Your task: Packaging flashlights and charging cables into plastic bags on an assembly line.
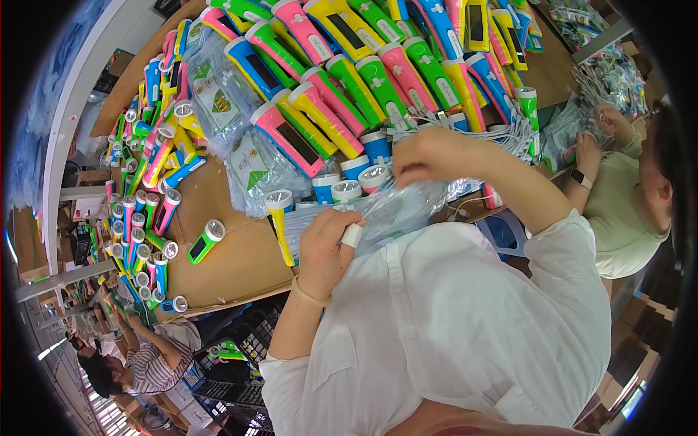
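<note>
Fingers curled, the left hand (325, 248) sits nearest clear plastic packaging (396, 220) stretching rightward by the table (218, 272); the right hand (430, 158) hangs over its far side, either grip indistinguishable.

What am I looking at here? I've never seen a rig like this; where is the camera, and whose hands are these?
There is no robot: a person in a white shirt wears a fisheye camera on their head, looking down, which is why straight edges bend. The left hand is curled at some clear plastic and seems to hold it; something small and white shows at its thumb. The right hand is blurred above the plastic, beside white cables; its grip is unclear. Colourful flashlights are piled on the brown tabletop. Other people work nearby, one at right in a pale green top.
</note>
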`<move>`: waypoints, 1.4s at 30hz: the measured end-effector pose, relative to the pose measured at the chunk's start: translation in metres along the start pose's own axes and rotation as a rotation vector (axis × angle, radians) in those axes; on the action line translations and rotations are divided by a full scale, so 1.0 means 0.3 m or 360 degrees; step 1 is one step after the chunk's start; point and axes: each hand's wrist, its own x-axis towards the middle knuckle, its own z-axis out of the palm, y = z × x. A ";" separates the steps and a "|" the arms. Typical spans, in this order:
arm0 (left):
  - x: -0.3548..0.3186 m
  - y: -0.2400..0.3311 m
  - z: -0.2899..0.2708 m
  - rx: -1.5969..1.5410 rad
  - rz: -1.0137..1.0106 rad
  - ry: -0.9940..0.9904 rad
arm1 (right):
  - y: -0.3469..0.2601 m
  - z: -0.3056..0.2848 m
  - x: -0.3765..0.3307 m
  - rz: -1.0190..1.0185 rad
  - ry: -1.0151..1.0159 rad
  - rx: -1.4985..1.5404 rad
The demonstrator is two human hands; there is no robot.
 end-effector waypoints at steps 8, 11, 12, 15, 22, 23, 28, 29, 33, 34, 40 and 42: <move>0.051 0.020 -0.001 -0.0082 0.0645 -0.0300 | 0.232 -0.310 0.067 0.1327 0.1473 -0.1353; 0.067 0.019 0.026 -0.0201 0.0715 -0.0322 | 0.395 -0.337 0.038 0.1628 0.1285 -0.1340; 0.068 0.019 0.024 -0.0194 0.0705 -0.0321 | 0.386 -0.349 0.051 0.1475 0.1379 -0.1110; 0.069 0.012 0.024 -0.0197 0.0630 -0.0286 | 0.278 -0.308 0.009 0.1074 0.1439 -0.0449; 0.084 -0.002 0.045 -0.0196 0.0567 -0.0105 | -0.215 -0.047 -0.064 0.0057 0.0620 0.0765; 0.081 0.000 0.048 -0.0175 0.0575 -0.0028 | -0.219 -0.037 -0.074 0.0168 0.0380 0.0557; 0.039 0.005 0.006 -0.0273 0.0435 0.0174 | -0.272 -0.116 -0.116 0.0415 -0.0262 -0.0274; 0.034 0.002 0.005 -0.0331 0.0455 0.0164 | -0.273 -0.106 -0.120 0.0430 -0.0256 -0.0274; 0.048 0.034 0.011 -0.0339 0.0556 0.0113 | -0.261 0.015 -0.102 0.0195 -0.0183 -0.0501; 0.058 0.037 0.013 -0.0282 0.0510 0.0106 | -0.247 0.058 -0.089 0.0133 -0.0118 -0.0544; 0.037 -0.009 0.016 -0.0147 0.0300 0.0194 | -0.080 -0.017 -0.175 0.0171 0.0785 -0.0130; 0.040 -0.006 0.019 -0.0116 0.0332 0.0141 | 0.044 -0.050 -0.270 0.0719 0.0792 -0.0475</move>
